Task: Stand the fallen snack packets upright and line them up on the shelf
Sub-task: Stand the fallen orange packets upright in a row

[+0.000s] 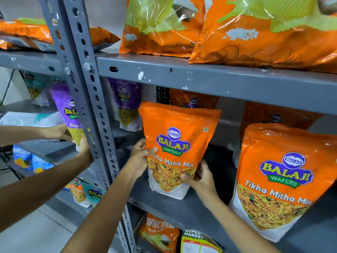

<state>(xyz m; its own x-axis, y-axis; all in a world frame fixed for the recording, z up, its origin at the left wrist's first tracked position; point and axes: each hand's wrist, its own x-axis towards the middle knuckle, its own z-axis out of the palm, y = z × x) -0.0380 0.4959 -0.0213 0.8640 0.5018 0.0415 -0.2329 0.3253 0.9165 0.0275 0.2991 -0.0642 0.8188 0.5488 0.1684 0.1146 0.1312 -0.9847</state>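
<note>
While gripped, fingers (153,149) round packet (177,141).

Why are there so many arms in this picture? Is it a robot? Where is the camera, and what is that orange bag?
No robot here, just people. There is only one picture, taken by a camera worn on a person's head, looking forward and down at their own hands. Their left hand and right hand grip an orange snack packet by its sides, holding it upright on the grey metal shelf. A second orange packet of the same kind stands to its right. The other hands on the left, holding a purple packet, probably belong to a second person.
</note>
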